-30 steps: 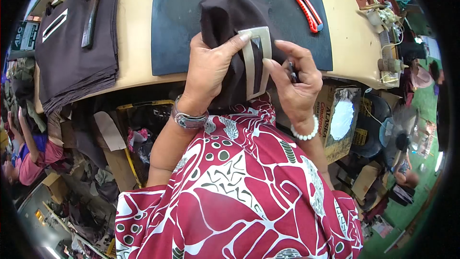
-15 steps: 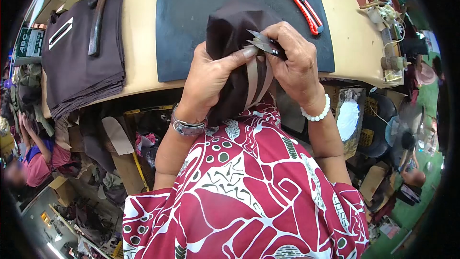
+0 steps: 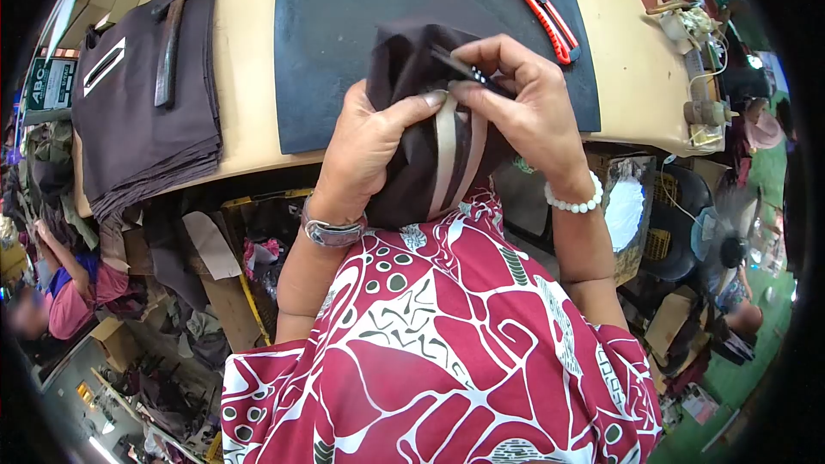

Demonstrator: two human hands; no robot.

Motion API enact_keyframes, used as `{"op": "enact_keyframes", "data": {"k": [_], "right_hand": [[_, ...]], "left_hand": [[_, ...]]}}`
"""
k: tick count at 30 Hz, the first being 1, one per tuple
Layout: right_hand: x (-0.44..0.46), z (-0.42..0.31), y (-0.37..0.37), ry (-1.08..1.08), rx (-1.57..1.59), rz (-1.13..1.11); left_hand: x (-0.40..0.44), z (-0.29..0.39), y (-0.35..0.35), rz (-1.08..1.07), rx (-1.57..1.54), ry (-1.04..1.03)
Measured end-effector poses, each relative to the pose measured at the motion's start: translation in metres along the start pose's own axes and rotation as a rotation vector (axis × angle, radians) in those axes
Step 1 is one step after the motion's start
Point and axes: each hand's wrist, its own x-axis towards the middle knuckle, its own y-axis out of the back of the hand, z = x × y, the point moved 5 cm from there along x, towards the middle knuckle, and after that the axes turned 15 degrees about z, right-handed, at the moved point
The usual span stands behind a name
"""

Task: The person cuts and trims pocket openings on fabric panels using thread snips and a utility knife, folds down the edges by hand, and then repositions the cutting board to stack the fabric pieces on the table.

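Dark brown fabric [image 3: 404,150] hangs bunched over the near edge of the black mat [image 3: 335,43]. My left hand [image 3: 369,142] pinches it, with the thumb beside the top of a pale strip frame [image 3: 446,150] on the cloth. In my right hand [image 3: 524,103] is a small dark pair of snips [image 3: 468,69], its blades over the fabric and partly hidden by my fingers. The right thumb and fingertips lie close to the left thumb, at the frame's upper end.
A red box cutter [image 3: 546,13] lies on the mat at the right. On the left, a hammer [image 3: 170,51] and a pale slotted piece [image 3: 105,66] rest on stacked dark fabric [image 3: 142,133]. Past the table's right end stands a carton [image 3: 623,215]. Another person [image 3: 77,283] is at far left.
My right hand has moved up and left to the frame's top and now has the snips turned onto the fabric. The snips' blades, spread half a second ago, now look closer together.
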Motion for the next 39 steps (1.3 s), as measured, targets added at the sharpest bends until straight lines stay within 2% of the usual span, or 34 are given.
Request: {"op": "enact_keyframes", "data": {"k": [4, 8, 9, 12, 16, 17, 20, 22, 24, 25, 27, 28, 29, 30, 32, 33, 36, 38, 39], "right_hand": [[0.006, 0.016, -0.016, -0.080, 0.127, 0.008], [0.014, 0.028, -0.020, -0.118, 0.058, -0.014], [0.013, 0.033, -0.018, -0.153, 0.091, 0.014], [0.010, 0.032, 0.006, -0.045, -0.069, 0.197], [-0.011, 0.040, 0.031, -0.198, -0.065, 0.288], [-0.016, 0.053, 0.033, -0.289, 0.088, 0.274], [-0.038, 0.048, 0.017, -0.578, 0.321, 0.090], [-0.049, 0.044, 0.002, -0.693, 0.411, -0.068], [-0.052, 0.048, -0.002, -0.657, 0.457, -0.189], [-0.047, 0.047, 0.000, -0.551, 0.376, -0.263], [-0.031, 0.050, 0.002, -0.365, 0.255, -0.238], [-0.023, 0.049, 0.004, -0.264, 0.196, -0.218], [-0.012, 0.040, 0.011, -0.283, 0.003, -0.194], [-0.002, 0.030, 0.012, -0.104, -0.068, -0.169], [0.014, 0.009, 0.002, 0.244, -0.210, -0.126], [0.017, 0.000, -0.007, 0.347, -0.257, -0.172], [0.019, -0.035, -0.027, 0.583, -0.182, -0.296], [0.019, -0.055, -0.025, 0.669, -0.122, -0.250], [0.020, -0.062, -0.021, 0.674, -0.088, -0.238]], "left_hand": [[0.000, -0.003, 0.004, 0.012, 0.022, 0.013], [0.003, 0.000, 0.008, 0.020, 0.016, 0.003], [0.005, 0.004, 0.007, 0.021, 0.013, -0.015], [0.009, 0.018, 0.001, -0.045, 0.018, -0.052], [0.023, 0.027, -0.003, -0.056, 0.013, -0.097], [0.024, 0.029, -0.006, -0.052, 0.009, -0.100], [0.028, 0.036, -0.014, -0.025, -0.093, -0.185], [0.033, 0.044, -0.003, 0.101, -0.125, -0.251], [0.030, 0.062, 0.015, 0.226, -0.106, -0.402], [0.026, 0.070, 0.031, 0.323, -0.081, -0.457], [0.020, 0.086, 0.075, 0.555, 0.020, -0.519], [0.014, 0.096, 0.089, 0.559, 0.192, -0.649], [0.008, 0.104, 0.110, 0.617, 0.531, -0.851], [-0.002, 0.116, 0.103, 0.671, 0.874, -1.045], [-0.010, 0.119, 0.079, 0.583, 1.274, -1.237], [-0.018, 0.123, 0.057, 0.529, 1.485, -1.310], [-0.008, 0.114, 0.000, -0.277, 1.563, -1.084], [-0.001, 0.105, -0.026, -0.734, 1.656, -0.901], [0.005, 0.099, -0.035, -0.902, 1.706, -0.656]]}}
